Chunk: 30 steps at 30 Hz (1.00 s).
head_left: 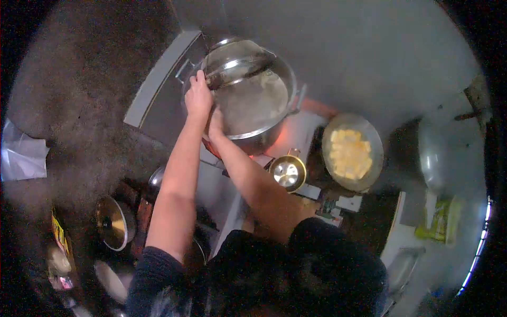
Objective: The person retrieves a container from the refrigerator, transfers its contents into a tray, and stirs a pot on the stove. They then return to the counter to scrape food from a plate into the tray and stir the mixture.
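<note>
A large metal pot [259,105] with side handles holds pale, cloudy liquid. At its far left side a shiny metal lid [237,66] stands tilted over the opening. My left hand [199,98] is closed on the lid's near left edge, its fingers curled at the rim. Just below and to the right, my right hand [215,126] is at the near left wall of the pot, its fingers mostly hidden by the pot and my left wrist. An orange-red glow shows under the pot.
To the right, a wok [352,182] holds yellow pieces in a shallow layer. A small brass-coloured pot [288,173] stands between it and the big pot. A round lidded pot [113,223] sits lower left, a clear plastic bag [26,153] far left. A green-yellow package [438,222] lies right.
</note>
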Tool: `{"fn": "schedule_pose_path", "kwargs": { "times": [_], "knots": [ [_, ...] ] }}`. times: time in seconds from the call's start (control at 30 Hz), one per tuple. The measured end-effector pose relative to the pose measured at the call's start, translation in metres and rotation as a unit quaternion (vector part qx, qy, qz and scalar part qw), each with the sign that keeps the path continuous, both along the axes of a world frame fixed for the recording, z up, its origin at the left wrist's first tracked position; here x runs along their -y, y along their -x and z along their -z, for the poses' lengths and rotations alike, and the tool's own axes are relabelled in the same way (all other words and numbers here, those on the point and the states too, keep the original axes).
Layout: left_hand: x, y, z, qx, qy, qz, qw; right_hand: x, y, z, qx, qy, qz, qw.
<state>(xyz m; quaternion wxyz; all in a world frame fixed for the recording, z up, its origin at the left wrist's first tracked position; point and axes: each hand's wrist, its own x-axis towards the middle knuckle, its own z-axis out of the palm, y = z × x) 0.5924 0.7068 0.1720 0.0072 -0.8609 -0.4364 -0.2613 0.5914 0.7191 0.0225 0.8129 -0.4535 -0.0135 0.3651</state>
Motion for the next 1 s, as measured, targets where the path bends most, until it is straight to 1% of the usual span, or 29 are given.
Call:
{"fn": "schedule_pose_path", "kwargs": {
  "times": [0.03, 0.1, 0.13, 0.17, 0.2, 0.23, 0.27, 0.3, 0.33, 0.37, 0.43, 0.47, 0.5, 0.53, 0.57, 0.6, 0.63, 0.67, 0.7, 0.73, 0.77, 0.8, 0.83, 0.87, 0.9, 0.93, 0.97, 1.0],
  "knots": [
    [-0.006, -0.003, 0.001, 0.001, 0.001, -0.002, 1.000, -0.003, -0.006, -0.003, 0.001, 0.001, -0.002, 1.000],
    [-0.007, 0.003, 0.008, 0.028, -0.022, 0.010, 0.999, 0.013, -0.010, -0.017, -0.054, -0.037, -0.021, 0.998],
    [-0.007, 0.003, 0.010, 0.023, -0.016, 0.011, 1.000, 0.022, -0.013, -0.022, -0.059, -0.031, -0.019, 0.998],
    [-0.004, 0.001, 0.007, 0.019, -0.018, 0.013, 1.000, 0.031, -0.018, -0.026, 0.139, 0.104, 0.010, 0.985],
    [-0.004, -0.001, 0.003, 0.019, -0.022, 0.011, 1.000, 0.035, -0.022, -0.034, 0.333, 0.230, 0.037, 0.914],
    [-0.006, -0.002, 0.001, 0.022, -0.024, 0.011, 0.999, 0.029, -0.021, -0.032, 0.384, 0.233, 0.189, 0.873],
    [-0.006, -0.003, 0.002, 0.023, -0.025, 0.008, 0.999, 0.028, -0.020, -0.026, 0.383, 0.234, 0.186, 0.874],
    [-0.004, -0.003, 0.004, 0.023, -0.026, 0.008, 0.999, 0.029, -0.018, -0.020, 0.280, 0.213, 0.072, 0.933],
    [-0.003, -0.003, 0.004, 0.021, -0.026, 0.008, 0.999, 0.030, -0.019, -0.024, 0.170, 0.183, -0.041, 0.967],
    [-0.003, -0.003, 0.003, 0.022, -0.021, -0.001, 1.000, 0.033, -0.021, -0.028, 0.168, 0.183, -0.041, 0.968],
    [-0.001, -0.002, 0.001, 0.019, -0.013, -0.014, 1.000, 0.042, -0.024, -0.030, 0.182, 0.132, -0.036, 0.974],
    [0.004, -0.003, 0.000, 0.021, -0.012, -0.025, 0.999, 0.047, -0.025, -0.029, 0.175, 0.139, -0.038, 0.974],
    [0.006, -0.005, 0.000, 0.024, -0.009, -0.036, 0.999, 0.049, -0.029, -0.028, 0.305, 0.205, -0.058, 0.928],
    [0.009, 0.000, -0.001, 0.031, -0.005, -0.029, 0.999, 0.057, -0.030, -0.026, 0.427, 0.267, -0.081, 0.860],
    [0.006, 0.004, 0.003, 0.060, -0.001, -0.038, 0.997, 0.072, -0.035, -0.032, 0.365, 0.185, -0.074, 0.909],
    [0.004, 0.009, 0.006, 0.088, 0.001, -0.051, 0.995, 0.091, -0.043, -0.045, 0.299, 0.099, -0.067, 0.947],
    [0.009, 0.016, 0.003, 0.109, 0.015, -0.073, 0.991, 0.119, -0.053, -0.059, 0.212, 0.026, -0.118, 0.970],
    [0.019, 0.026, 0.000, 0.126, 0.032, -0.098, 0.987, 0.156, -0.065, -0.071, 0.116, -0.042, -0.166, 0.978],
    [0.034, 0.041, -0.002, 0.213, 0.132, -0.061, 0.966, 0.201, -0.072, -0.084, 0.208, -0.029, -0.156, 0.965],
    [0.049, 0.052, 0.000, 0.300, 0.228, -0.026, 0.926, 0.247, -0.081, -0.091, 0.302, -0.017, -0.146, 0.942],
    [0.070, 0.063, 0.005, 0.399, 0.328, -0.020, 0.856, 0.291, -0.097, -0.074, 0.357, 0.060, -0.169, 0.917],
    [0.091, 0.075, 0.007, 0.491, 0.415, -0.015, 0.766, 0.333, -0.113, -0.058, 0.412, 0.132, -0.191, 0.881],
    [0.104, 0.094, 0.022, 0.494, 0.469, -0.004, 0.732, 0.378, -0.114, -0.057, 0.586, 0.130, -0.049, 0.799],
    [0.123, 0.112, 0.037, 0.496, 0.519, 0.008, 0.696, 0.422, -0.124, 0.005, 0.306, 0.223, -0.083, 0.922],
    [0.157, 0.120, 0.037, 0.488, 0.549, -0.027, 0.678, 0.466, -0.132, -0.014, 0.656, 0.255, 0.006, 0.711],
    [0.189, 0.127, 0.036, 0.479, 0.577, -0.063, 0.658, 0.520, -0.132, 0.003, 0.406, 0.336, -0.118, 0.842],
    [0.213, 0.138, 0.050, 0.455, 0.619, -0.077, 0.636, 0.555, -0.126, -0.013, 0.361, 0.385, -0.128, 0.839],
    [0.234, 0.148, 0.065, 0.430, 0.656, -0.090, 0.614, 0.596, -0.120, -0.001, 0.333, 0.378, -0.129, 0.854]
  ]
}}
